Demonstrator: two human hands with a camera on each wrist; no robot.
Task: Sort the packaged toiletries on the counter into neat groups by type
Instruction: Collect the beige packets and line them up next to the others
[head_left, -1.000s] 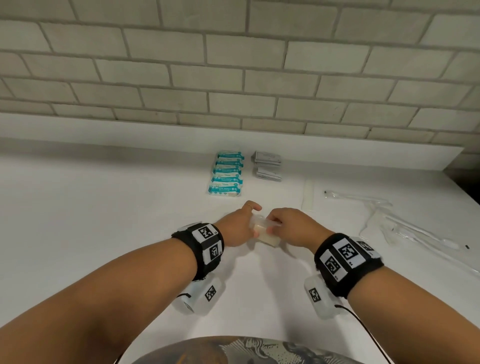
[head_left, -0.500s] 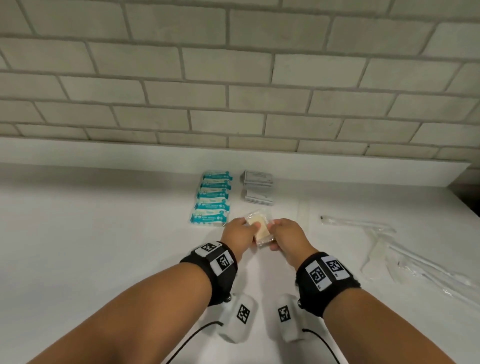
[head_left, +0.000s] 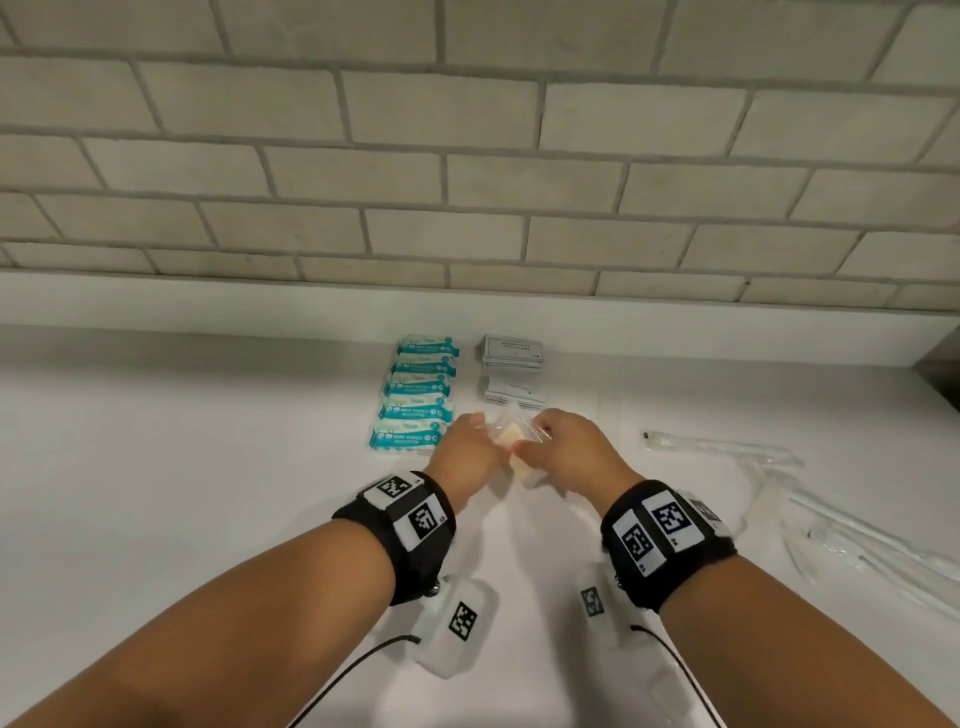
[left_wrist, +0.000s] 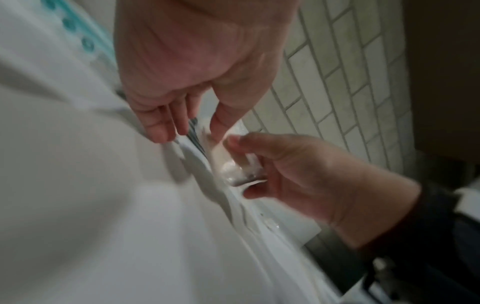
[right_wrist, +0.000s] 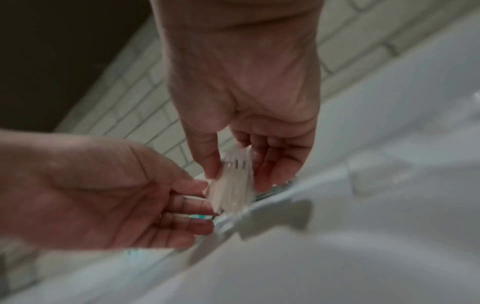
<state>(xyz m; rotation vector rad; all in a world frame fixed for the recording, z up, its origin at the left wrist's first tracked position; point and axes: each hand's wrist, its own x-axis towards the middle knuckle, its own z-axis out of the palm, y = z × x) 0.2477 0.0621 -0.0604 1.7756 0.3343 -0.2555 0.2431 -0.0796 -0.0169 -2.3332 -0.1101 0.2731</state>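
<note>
Both hands on 1 clear packet (head_left: 511, 447) with a pale yellow bar inside, held low over the white counter (head_left: 156, 467), mid-depth and near the middle of its width. Left hand (head_left: 465, 449) pinches the packet's left edge between thumb and fingertips; the left wrist view shows the other fingers loosely extended. Right hand (head_left: 563, 447) pinches the right edge, thumb on 1 face and fingers behind, clear in the right wrist view (right_wrist: 231, 185). Can't tell if the packet's lower end touches the counter.

Toward the counter's back edge: a column of 6 teal-and-white wipe packs (head_left: 415, 395) just left of the hands, nearest pack just beside the left hand. Right of that column, a stack of grey sachets (head_left: 511, 353) with more white ones (head_left: 511, 392) just in front, close behind the packet.

Toward the right edge, well apart: clear-wrapped long thin items (head_left: 831, 519) lying loose at mixed angles; too blurred to tell what's inside.
</note>
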